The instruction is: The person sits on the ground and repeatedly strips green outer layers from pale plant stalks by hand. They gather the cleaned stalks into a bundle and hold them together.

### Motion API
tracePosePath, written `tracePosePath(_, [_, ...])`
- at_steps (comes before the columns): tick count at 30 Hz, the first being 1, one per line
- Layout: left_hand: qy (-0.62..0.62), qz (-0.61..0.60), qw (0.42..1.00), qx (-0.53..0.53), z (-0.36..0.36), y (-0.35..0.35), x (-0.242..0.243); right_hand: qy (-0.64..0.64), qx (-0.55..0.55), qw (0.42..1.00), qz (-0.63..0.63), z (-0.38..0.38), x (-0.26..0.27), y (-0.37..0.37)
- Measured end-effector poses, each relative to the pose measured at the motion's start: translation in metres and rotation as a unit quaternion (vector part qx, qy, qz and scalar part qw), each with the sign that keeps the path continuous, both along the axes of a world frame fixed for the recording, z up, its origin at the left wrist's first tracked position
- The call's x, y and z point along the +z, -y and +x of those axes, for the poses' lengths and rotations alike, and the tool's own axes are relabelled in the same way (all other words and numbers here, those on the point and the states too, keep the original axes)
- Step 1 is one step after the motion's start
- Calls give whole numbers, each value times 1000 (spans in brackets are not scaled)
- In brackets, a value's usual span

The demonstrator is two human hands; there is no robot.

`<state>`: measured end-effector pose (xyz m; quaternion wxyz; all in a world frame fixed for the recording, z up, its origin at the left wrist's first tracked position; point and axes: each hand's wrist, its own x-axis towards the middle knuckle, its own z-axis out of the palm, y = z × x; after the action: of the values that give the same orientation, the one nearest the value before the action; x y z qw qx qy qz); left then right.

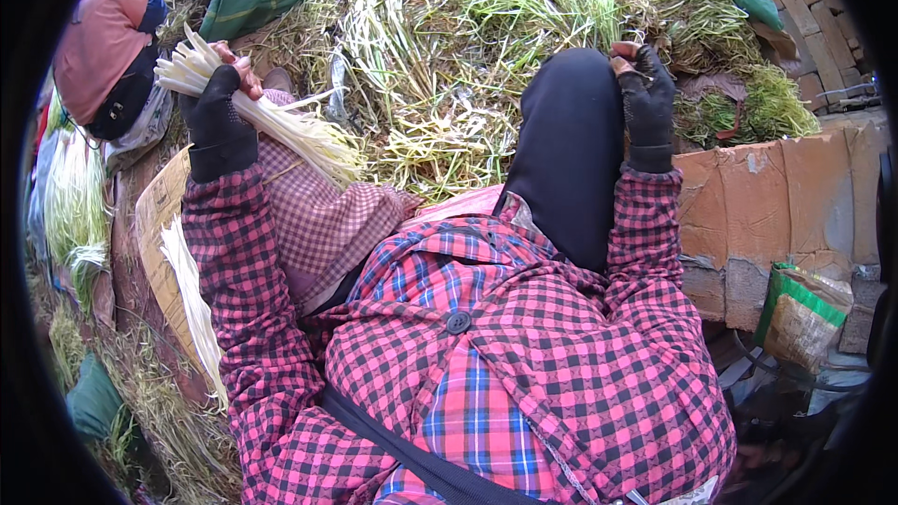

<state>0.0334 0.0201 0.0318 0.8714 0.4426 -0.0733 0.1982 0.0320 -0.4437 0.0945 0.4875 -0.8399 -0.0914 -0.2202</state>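
My left hand [221,105], in a black fingerless glove, grips a bunch of pale vegetable stalks [298,132] that look like blanched chives. Their thick white ends point up and left; the thin yellowish ends hang over the checked cloth [330,217] on my lap. Beside my raised knee [572,105] in dark trousers is my right hand [644,84], gloved the same way. Its thumb and fingers are bent close together. Whether something thin is pinched between them is too small to tell. Loose green and yellow stalks [449,140] cover the ground before me.
Another bundle of white stalks [193,301] lies by my left arm on cardboard [163,207]. A person in a pink top [102,49] is at the far left, near more stalks [74,189]. Worn cardboard [772,189] and a green-edged sack [803,315] are at the right.
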Motion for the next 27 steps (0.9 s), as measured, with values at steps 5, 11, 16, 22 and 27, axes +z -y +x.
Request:
tracePosePath(5, [-9, 9, 1000, -5, 0, -12, -8, -14, 34, 999, 35, 28, -53, 21])
tracePosePath(11, [-23, 8, 1000, 14, 0, 3, -5, -116, 56, 991, 41, 39, -40, 16])
tracePosePath(16, [-18, -2, 1000, 18, 3, 4, 1, -68, 129, 984, 100, 14, -23, -6])
tracePosePath(22, [-57, 0, 998, -42, 5, -7, -12, -102, 19, 976, 189, -10, -186, 36])
tracePosePath(27, [-27, 55, 994, -93, 10, -61, -32, -262, 7, 937, 230, -98, -287, 40])
